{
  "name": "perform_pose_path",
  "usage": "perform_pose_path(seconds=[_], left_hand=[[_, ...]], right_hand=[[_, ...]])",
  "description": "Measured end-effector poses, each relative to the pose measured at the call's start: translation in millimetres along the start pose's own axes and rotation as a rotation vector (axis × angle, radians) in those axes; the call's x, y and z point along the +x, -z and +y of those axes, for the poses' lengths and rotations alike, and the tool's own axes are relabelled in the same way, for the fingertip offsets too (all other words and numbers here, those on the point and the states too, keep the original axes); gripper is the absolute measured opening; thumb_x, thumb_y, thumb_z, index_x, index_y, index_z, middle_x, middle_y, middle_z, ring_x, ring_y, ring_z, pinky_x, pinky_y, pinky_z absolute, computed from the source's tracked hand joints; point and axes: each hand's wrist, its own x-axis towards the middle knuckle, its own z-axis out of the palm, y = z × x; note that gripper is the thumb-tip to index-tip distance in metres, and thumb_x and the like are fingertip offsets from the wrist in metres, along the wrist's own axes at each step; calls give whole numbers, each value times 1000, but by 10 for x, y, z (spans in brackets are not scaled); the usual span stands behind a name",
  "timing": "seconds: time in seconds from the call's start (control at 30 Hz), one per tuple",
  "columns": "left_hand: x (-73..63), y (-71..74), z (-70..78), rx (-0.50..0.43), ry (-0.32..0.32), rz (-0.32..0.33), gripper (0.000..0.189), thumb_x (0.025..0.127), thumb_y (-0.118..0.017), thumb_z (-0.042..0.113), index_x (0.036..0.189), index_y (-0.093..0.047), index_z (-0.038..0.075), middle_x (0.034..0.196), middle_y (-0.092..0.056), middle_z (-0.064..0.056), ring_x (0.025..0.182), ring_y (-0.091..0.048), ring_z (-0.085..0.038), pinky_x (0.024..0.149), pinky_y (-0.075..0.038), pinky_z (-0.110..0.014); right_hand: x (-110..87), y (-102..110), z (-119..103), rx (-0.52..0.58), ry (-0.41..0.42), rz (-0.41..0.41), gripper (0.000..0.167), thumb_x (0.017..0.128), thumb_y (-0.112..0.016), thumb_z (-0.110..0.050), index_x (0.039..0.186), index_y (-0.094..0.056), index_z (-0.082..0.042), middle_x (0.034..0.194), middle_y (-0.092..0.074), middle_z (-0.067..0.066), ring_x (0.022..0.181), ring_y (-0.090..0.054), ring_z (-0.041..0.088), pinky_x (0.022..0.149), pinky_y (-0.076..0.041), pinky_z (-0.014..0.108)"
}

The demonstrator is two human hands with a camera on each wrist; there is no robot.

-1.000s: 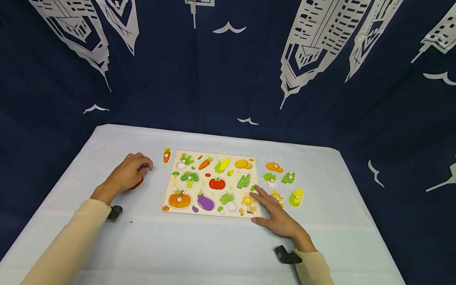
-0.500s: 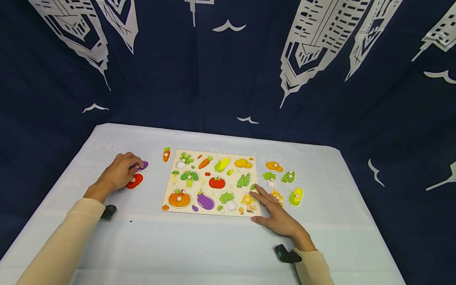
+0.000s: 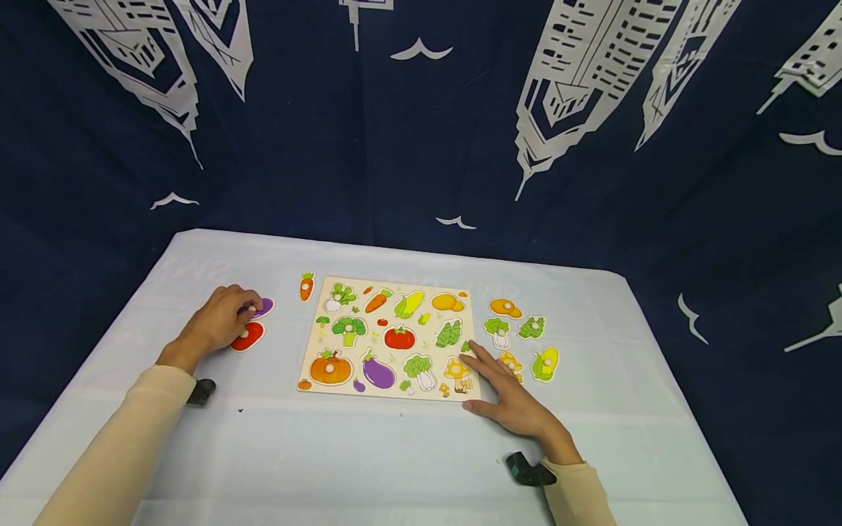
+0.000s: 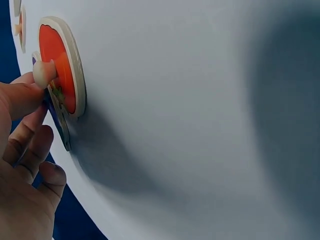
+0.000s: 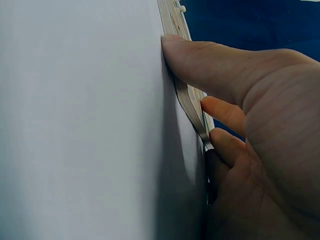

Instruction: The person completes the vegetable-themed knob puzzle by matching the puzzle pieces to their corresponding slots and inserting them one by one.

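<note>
A wooden vegetable puzzle board [image 3: 388, 340] lies mid-table, with a knobbed pumpkin piece [image 3: 330, 370] in its slot at the lower left. To its left is a purple eggplant piece [image 3: 264, 308] beside a red tomato piece [image 3: 248, 336]. My left hand [image 3: 220, 318] reaches over the eggplant piece, thumb and index finger together at its knob. In the left wrist view the tomato's knob [image 4: 44, 74] overlaps those fingertips, and the other fingers are loosely bent. At the board's right edge my right hand [image 3: 509, 394] rests with spread fingers, thumb against the lower right corner.
A carrot piece [image 3: 306, 287] lies off the board's upper left corner. Right of the board lie potato [image 3: 505, 308], leafy cabbage [image 3: 497, 332], green [image 3: 531, 327], mushroom [image 3: 509, 362] and corn [image 3: 544, 364] pieces. A dark blue printed cloth [image 3: 395, 146] hangs behind the white table [image 3: 329, 460].
My left hand has drawn back to the left, uncovering the tomato and much of the eggplant piece, and has then stayed nearly still. My right hand has kept its place on the board.
</note>
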Motion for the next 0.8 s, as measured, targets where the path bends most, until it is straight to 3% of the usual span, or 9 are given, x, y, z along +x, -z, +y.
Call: perform_pose_path(seconds=[0.33, 0.8], left_hand=[[4, -30, -18, -32, -19, 6, 16, 99, -58, 3, 113, -63, 0, 111, -56, -21, 104, -48, -37, 103, -45, -60], [25, -24, -8, -44, -16, -7, 18, 96, -59, -1, 114, -62, -3, 104, -55, -19, 96, -52, -32, 90, -55, -49]], right_hand=[[0, 4, 2, 4, 0, -2, 80, 85, -79, -29, 154, -40, -26, 169, -15, 1, 156, -12, 32, 124, -6, 59], [-5, 5, -3, 8, -3, 1, 80, 85, -79, -30, 154, -40, -25, 169, -15, 1, 156, -12, 32, 124, -6, 59]])
